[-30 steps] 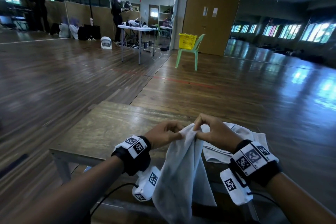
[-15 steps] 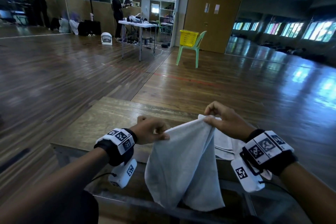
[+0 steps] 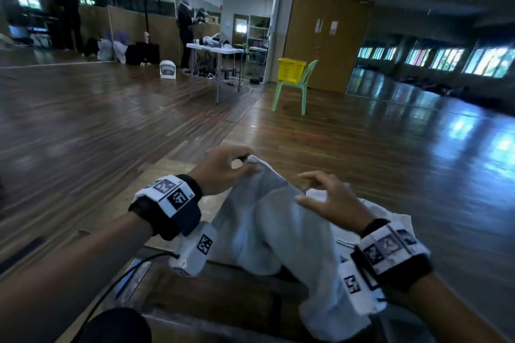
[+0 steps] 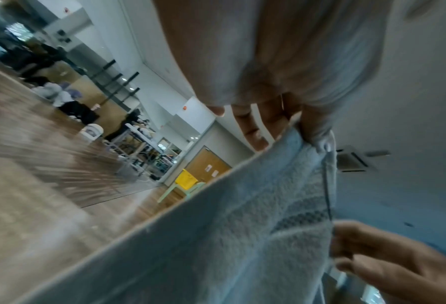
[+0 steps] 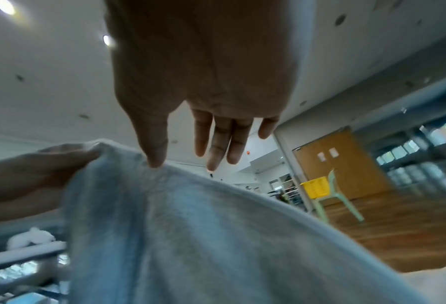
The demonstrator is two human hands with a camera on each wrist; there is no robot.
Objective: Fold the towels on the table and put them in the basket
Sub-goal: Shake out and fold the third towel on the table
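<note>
A grey towel [image 3: 267, 231] hangs from my left hand [image 3: 245, 164], which pinches its upper corner above the wooden table [image 3: 178, 172]; the cloth drapes over the table's near edge. In the left wrist view the pinching fingers [image 4: 315, 131] hold that towel [image 4: 242, 236]. My right hand [image 3: 309, 186] hovers beside the fold with fingers spread, only the thumb touching the cloth. The right wrist view shows those straight fingers [image 5: 224, 144] above the towel [image 5: 190, 236]. A white towel [image 3: 376, 220] lies on the table under my right wrist. The yellow basket [image 3: 291, 69] sits far ahead on a green chair [image 3: 295, 92].
Wooden floor lies between the table and the chair. A white folding table [image 3: 217, 50] with gear and a standing person [image 3: 185, 33] are at the back left, by a mirror wall. Brown double doors [image 3: 326, 42] stand behind the chair.
My right hand has let go of the towel's edge and spread its fingers. The left hand has lifted its corner up and forward, so the towel now hangs from that hand alone.
</note>
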